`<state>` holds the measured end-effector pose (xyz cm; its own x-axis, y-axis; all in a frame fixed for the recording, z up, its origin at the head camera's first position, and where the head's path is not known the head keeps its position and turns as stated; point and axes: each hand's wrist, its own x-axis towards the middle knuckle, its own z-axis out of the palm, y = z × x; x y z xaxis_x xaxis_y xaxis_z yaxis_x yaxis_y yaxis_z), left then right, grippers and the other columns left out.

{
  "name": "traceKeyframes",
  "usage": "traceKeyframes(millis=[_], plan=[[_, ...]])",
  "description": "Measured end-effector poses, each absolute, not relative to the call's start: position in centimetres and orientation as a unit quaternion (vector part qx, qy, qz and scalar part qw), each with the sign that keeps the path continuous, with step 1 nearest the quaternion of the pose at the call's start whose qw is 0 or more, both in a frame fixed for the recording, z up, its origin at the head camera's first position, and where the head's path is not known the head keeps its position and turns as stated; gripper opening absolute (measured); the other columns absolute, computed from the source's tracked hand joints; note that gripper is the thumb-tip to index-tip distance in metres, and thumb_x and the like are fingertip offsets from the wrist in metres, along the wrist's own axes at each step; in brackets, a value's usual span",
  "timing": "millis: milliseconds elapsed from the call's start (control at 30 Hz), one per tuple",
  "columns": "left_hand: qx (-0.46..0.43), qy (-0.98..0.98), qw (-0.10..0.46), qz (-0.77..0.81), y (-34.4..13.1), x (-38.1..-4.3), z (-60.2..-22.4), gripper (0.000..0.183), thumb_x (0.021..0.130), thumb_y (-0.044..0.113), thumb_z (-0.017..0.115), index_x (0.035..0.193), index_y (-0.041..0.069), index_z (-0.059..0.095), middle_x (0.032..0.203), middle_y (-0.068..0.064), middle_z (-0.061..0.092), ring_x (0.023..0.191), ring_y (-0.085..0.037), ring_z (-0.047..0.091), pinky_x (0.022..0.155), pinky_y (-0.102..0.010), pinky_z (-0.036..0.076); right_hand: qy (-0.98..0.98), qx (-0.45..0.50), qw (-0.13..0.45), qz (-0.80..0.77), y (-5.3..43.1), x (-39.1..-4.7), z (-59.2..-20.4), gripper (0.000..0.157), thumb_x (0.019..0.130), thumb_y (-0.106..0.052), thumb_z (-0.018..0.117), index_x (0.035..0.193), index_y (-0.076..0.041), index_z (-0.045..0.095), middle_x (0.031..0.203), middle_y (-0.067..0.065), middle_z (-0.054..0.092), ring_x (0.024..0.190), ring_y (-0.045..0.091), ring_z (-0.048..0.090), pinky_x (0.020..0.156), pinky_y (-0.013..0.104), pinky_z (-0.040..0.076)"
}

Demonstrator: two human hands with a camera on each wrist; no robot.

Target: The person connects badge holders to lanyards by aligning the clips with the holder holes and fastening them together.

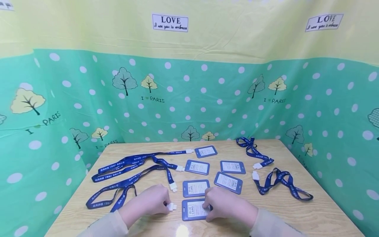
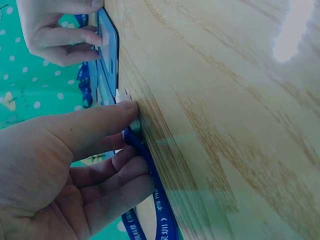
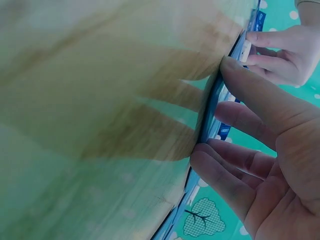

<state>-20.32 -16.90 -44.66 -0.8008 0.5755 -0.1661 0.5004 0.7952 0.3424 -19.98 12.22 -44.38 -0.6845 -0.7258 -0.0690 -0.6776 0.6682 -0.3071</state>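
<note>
My left hand (image 1: 154, 200) pinches the white plastic clip (image 1: 171, 207) of a blue lanyard between thumb and forefinger, low over the table. The lanyard's printed strap (image 2: 159, 200) trails past the curled lower fingers in the left wrist view. Just to the right lies the nearest blue ID card holder (image 1: 189, 217), its slotted end facing the clip, with a small gap between. My right hand (image 1: 220, 202) grips that holder by its right end, thumb at the near edge and fingers over the face. In the right wrist view the holder (image 3: 212, 105) shows edge-on between thumb and fingertips.
Just beyond lies another card holder (image 1: 195, 188), with a tilted one (image 1: 228, 182) to its right and several more farther back. Lanyards (image 1: 127, 162) stretch across the left side; two others (image 1: 285, 184) lie at right. A dotted green curtain (image 1: 189, 98) hangs behind the table (image 1: 319, 217).
</note>
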Motion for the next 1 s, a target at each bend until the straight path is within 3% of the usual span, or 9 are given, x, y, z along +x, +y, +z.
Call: traceKeyframes(millis=[300,600,1000], plan=[[0.297,0.937,0.125,0.138,-17.03,-20.37,-44.77,0.006,0.081,0.023,0.082,0.076,0.023,0.078,0.056,0.016,0.054,0.049,-0.005,0.041,0.051,-0.023,0.039,0.913,-0.37,0.103,-0.135,12.2,-20.08,-44.43,0.038,0.07,-0.035,0.092,0.104,-0.022,0.081,0.089,-0.015,0.061,0.068,-0.001,0.051,0.062,0.017,0.047],[0.316,0.933,0.112,0.128,-17.35,-20.55,-45.09,0.012,0.082,0.027,0.081,0.072,0.026,0.075,0.07,0.015,0.054,0.059,-0.005,0.046,0.058,-0.023,0.043,0.914,-0.366,0.115,-0.134,12.13,-20.32,-44.52,0.038,0.071,-0.036,0.092,0.105,-0.023,0.081,0.09,-0.017,0.06,0.071,-0.002,0.052,0.066,0.017,0.049],[0.32,0.938,0.086,0.104,-17.25,-19.77,-45.03,0.01,0.086,0.029,0.08,0.09,0.021,0.077,0.076,0.015,0.053,0.064,-0.003,0.048,0.063,-0.024,0.049,0.914,-0.369,0.117,-0.124,12.0,-20.39,-44.43,0.038,0.071,-0.037,0.092,0.105,-0.024,0.081,0.089,-0.018,0.059,0.072,-0.002,0.052,0.066,0.017,0.049]])
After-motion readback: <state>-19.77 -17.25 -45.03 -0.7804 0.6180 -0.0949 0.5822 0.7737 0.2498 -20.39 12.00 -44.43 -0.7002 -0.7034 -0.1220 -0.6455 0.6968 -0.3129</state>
